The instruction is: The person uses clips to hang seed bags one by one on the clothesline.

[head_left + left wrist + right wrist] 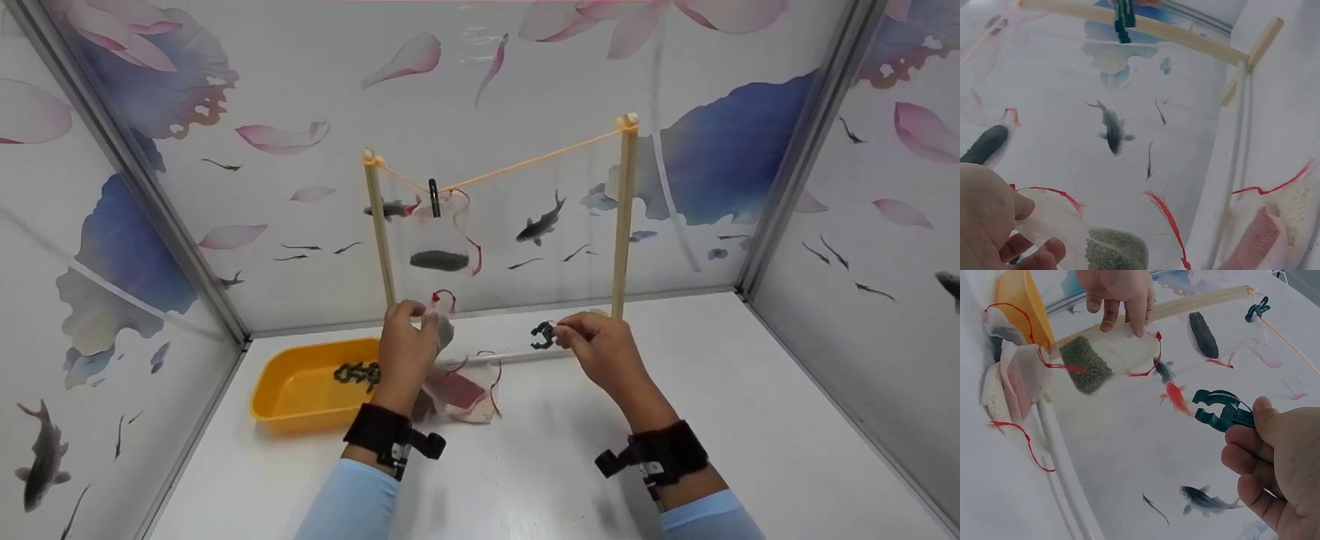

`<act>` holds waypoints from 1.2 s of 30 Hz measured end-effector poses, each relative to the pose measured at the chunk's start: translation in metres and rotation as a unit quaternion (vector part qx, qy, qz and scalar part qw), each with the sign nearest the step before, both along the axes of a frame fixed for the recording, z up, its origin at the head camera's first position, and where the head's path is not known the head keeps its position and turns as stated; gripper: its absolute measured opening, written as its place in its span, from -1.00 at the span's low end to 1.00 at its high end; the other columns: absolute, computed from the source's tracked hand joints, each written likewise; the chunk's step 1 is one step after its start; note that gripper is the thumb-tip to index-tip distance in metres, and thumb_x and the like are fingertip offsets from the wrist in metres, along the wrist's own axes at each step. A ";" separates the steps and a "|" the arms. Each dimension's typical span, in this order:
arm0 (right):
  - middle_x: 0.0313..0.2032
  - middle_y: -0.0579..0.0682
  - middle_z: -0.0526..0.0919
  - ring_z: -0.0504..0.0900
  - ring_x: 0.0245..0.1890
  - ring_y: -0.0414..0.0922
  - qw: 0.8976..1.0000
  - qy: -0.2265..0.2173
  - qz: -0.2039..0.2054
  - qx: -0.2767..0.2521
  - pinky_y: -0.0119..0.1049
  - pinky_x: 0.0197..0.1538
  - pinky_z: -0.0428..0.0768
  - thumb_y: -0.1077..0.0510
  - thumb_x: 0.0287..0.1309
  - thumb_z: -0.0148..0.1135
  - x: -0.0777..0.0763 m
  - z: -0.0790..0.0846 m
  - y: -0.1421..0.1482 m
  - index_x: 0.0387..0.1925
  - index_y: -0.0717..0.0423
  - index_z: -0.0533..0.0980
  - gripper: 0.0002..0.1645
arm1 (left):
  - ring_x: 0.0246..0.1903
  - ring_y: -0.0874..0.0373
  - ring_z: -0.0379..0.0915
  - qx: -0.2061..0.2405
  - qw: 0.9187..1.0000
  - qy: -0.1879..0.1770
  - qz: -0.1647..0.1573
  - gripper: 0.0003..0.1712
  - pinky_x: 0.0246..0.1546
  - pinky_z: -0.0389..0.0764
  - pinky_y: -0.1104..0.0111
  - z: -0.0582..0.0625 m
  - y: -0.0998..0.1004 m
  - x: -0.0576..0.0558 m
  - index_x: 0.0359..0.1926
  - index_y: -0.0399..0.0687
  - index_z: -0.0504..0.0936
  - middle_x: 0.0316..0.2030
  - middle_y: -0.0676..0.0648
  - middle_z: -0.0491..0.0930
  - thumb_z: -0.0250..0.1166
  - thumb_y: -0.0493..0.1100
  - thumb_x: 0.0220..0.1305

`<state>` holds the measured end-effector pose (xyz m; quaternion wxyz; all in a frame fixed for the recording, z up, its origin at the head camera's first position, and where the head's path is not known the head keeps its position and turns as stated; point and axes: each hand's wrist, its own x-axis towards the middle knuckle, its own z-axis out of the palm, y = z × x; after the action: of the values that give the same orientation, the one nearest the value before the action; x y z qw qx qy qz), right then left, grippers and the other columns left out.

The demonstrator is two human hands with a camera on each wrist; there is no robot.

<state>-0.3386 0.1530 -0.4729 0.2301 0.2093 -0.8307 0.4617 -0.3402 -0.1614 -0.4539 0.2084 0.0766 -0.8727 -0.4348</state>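
My left hand (409, 345) pinches the upper end of a sheer drawstring pouch (1123, 351) with red cords; small green grains sit bunched in its bottom. Between thumb and fingers, my right hand (604, 352) pinches a dark green spring clip (1221, 410), whose curved jaws stand apart. Above the hands, another sheer pouch (440, 259) with dark contents hangs from a sagging orange string (540, 160), gripped by a second green clip (434, 199). The held pouch hangs lower than the string and apart from it, partly behind the left hand in the head view.
The string runs between two wooden posts (624, 217), joined low down by a white rod (525, 356). At left stands a yellow basin (285, 405) with several green clips (356, 373). More pouches (461, 394), one with pink contents, lie on the white table beside it.
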 end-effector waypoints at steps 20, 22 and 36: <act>-0.23 0.04 0.91 0.86 -0.24 -0.10 0.993 0.103 0.054 0.024 -0.52 -0.18 0.65 0.01 0.62 0.38 -0.035 0.208 -0.062 -0.03 0.13 0.82 -0.72 | -0.09 -0.10 0.70 -0.063 0.984 0.156 0.057 -0.72 0.04 0.82 0.07 0.126 -0.031 0.005 0.11 -0.17 0.73 -0.02 -0.18 0.76 0.32 -0.04 0.73; -0.22 0.05 0.90 0.84 -0.20 -0.11 0.993 0.103 0.044 0.029 -0.45 -0.12 0.66 -0.01 0.64 0.36 -0.040 0.226 -0.075 -0.03 0.12 0.83 -0.70 | -0.08 -0.08 0.71 -0.067 0.981 0.174 0.046 -0.74 0.03 0.81 0.07 0.138 -0.029 -0.001 0.10 -0.18 0.75 -0.02 -0.17 0.77 0.34 -0.06 0.72; 0.04 0.16 0.85 0.82 0.11 0.09 0.980 0.123 0.021 0.157 -0.02 0.25 0.77 0.03 0.67 0.32 -0.063 0.267 -0.139 0.07 0.16 0.80 -0.70 | 0.00 -0.05 0.77 -0.091 0.974 0.207 0.006 -0.81 0.02 0.76 0.07 0.173 -0.016 -0.023 0.08 -0.13 0.79 0.00 -0.15 0.80 0.42 -0.12 0.65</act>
<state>-0.4013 0.0141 -0.2062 0.2853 0.3153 -0.8537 0.3007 -0.3633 -0.1773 -0.2809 0.3938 -0.0292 -0.8460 -0.3584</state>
